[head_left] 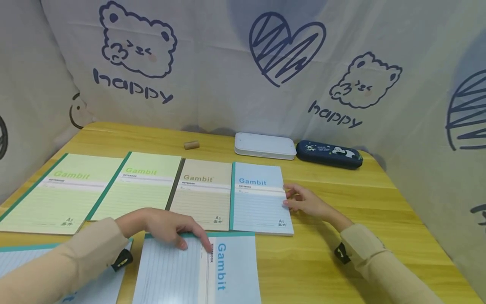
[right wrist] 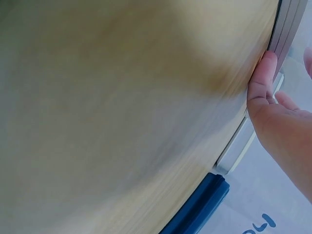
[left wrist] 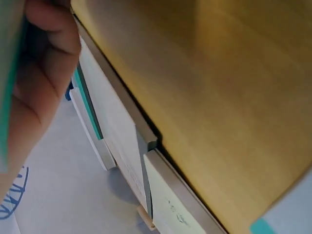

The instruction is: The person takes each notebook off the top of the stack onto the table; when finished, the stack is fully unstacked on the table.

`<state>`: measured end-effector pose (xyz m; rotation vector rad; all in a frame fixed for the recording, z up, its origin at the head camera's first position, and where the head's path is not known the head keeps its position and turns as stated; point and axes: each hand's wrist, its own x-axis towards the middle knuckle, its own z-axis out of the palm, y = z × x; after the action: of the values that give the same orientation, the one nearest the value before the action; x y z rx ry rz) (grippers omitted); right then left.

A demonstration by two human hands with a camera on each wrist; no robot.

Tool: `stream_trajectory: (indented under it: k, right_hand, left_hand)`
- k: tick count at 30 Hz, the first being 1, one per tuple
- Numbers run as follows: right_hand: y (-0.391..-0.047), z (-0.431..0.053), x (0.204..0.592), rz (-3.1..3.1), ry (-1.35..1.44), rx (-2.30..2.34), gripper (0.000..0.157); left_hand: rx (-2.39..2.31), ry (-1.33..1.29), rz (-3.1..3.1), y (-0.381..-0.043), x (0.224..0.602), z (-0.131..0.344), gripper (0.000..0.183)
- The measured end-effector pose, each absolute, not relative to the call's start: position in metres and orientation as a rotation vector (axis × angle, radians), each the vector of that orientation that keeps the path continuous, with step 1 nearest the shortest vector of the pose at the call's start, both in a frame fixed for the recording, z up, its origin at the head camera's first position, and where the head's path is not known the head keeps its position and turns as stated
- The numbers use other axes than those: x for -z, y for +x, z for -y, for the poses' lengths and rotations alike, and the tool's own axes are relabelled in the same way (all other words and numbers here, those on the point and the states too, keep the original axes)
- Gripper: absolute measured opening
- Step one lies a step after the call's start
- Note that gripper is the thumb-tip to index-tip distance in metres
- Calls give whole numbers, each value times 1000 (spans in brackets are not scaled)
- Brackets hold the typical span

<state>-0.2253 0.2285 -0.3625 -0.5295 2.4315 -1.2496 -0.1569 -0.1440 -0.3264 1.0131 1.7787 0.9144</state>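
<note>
In the head view, my left hand (head_left: 171, 226) rests over the top teal spine of a blue Gambit notebook (head_left: 235, 266) turned sideways, its index fingertip on the cover. The left wrist view shows that hand (left wrist: 46, 73) at the left with bent fingers, partly hidden by a teal-edged notebook. With its fingertips, my right hand (head_left: 309, 202) touches the right edge of an upright blue notebook (head_left: 260, 211). A digit of the right hand (right wrist: 278, 107) lies against the layered notebook edge (right wrist: 285, 29) in the right wrist view.
Left of the upright blue notebook lie a tan notebook (head_left: 203, 202) and two green notebooks (head_left: 148, 194). Another blue notebook (head_left: 102, 278) lies under the left forearm. Behind are a small brown block (head_left: 191, 145), a white case (head_left: 264, 145) and a navy panda case (head_left: 328, 155).
</note>
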Motion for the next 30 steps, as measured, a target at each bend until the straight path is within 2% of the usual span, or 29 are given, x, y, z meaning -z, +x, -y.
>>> stream_trajectory:
  k: [9, 17, 30]
  right_hand:
    - [-225, -228, 362, -2437, -517, 1243, 56]
    - [-225, -228, 361, -2426, -518, 1247, 55]
    - [-225, -226, 360, -2431, -501, 1242, 56]
  left_hand:
    - [-751, 1023, -1838, -154, 326, 141, 53]
    - [-764, 1055, -1814, -157, 325, 141, 47]
    - [-766, 936, -1866, -162, 308, 146, 42]
